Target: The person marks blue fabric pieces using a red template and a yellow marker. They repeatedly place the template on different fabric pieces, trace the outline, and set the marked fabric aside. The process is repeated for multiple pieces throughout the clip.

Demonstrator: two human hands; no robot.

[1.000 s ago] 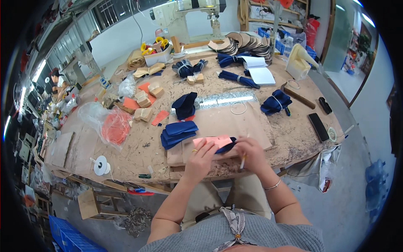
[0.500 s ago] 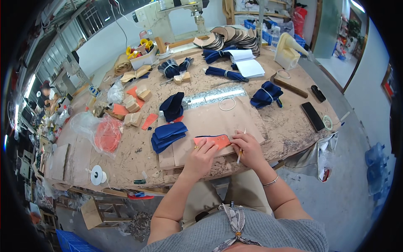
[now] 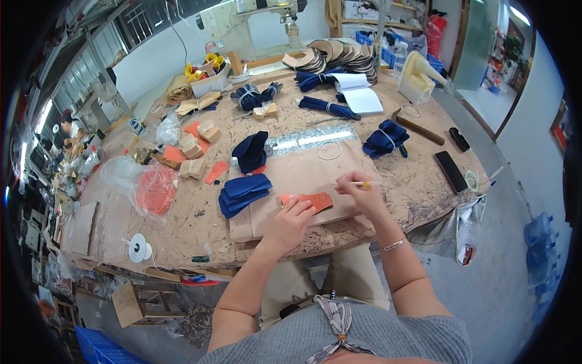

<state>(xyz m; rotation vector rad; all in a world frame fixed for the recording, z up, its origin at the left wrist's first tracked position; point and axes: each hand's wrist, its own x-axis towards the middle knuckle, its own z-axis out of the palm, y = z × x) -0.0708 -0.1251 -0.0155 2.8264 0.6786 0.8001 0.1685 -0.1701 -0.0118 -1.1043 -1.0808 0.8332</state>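
My left hand [image 3: 290, 221] presses its fingers onto a flat orange piece with small holes [image 3: 321, 201], holding it against the tan board [image 3: 291, 173] in front of me. Part of that piece is covered by the fingers. Just right of it, my right hand [image 3: 359, 189] is raised a little, closed around a slim white and yellow pen [image 3: 371, 183] that lies nearly level. A stack of navy fabric pieces [image 3: 244, 195] rests left of my left hand. Behind the stack is a curled navy bundle [image 3: 250, 151].
Beyond the board lie a tied navy bundle [image 3: 386, 138], a hammer [image 3: 419, 128], a phone [image 3: 451, 170] and an open notebook [image 3: 362, 102]. On the left are wooden blocks [image 3: 193, 168], a plastic bag of orange pieces [image 3: 154, 189] and a thread spool [image 3: 139, 249]. A sewing machine [image 3: 239, 30] stands behind.
My right hand has lifted away from the orange piece's right end, and the pen has swung from upright to nearly level. My left hand stays on the piece.
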